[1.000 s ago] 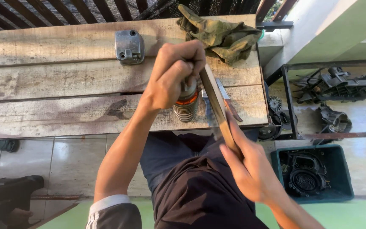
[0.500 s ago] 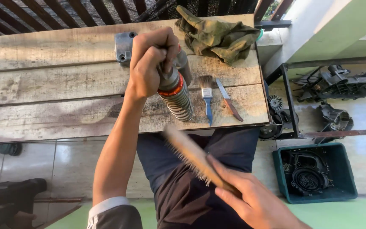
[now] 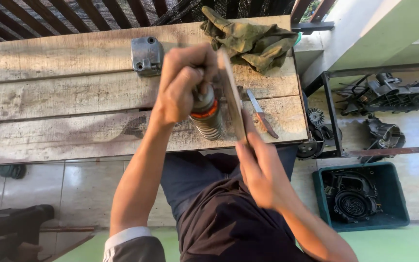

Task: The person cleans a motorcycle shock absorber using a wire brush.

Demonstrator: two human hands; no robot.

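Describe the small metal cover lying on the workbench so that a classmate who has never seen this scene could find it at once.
Start at the long wooden plank bench. On its far plank, just left of the left hand, lies the grey metal cover. It is a squarish casting with rounded corners, unlike the crumpled green cloth to the right.

surface: I see weathered grey wooden planks (image 3: 49,102).
floor: pale glossy tiles (image 3: 35,189).
light: warm daylight.
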